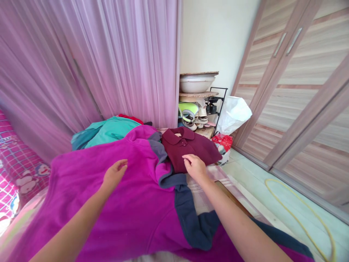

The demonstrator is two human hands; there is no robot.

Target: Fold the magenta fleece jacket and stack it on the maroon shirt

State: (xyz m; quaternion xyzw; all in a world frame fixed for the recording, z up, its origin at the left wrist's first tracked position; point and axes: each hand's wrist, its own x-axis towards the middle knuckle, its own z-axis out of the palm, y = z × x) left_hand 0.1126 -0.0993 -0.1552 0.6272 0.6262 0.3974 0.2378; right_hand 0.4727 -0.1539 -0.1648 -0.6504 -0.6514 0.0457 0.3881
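A large magenta garment [109, 203] with grey and navy trim lies spread over the bed in front of me. My left hand [114, 174] rests flat on it with fingers loosely spread, holding nothing. My right hand [194, 165] reaches to the edge of a folded maroon polo shirt [191, 147]. Its fingers are curled at the shirt's hem beside the magenta garment's collar. What the fingers pinch is hidden.
A teal garment [107, 133] with red cloth behind it lies at the bed's far end. Pink curtains [89, 62] hang behind. A shoe rack [200, 112] with a basin on top, white bag [234, 114], wardrobe doors [300, 91] and a yellow hose [300, 214] are to the right.
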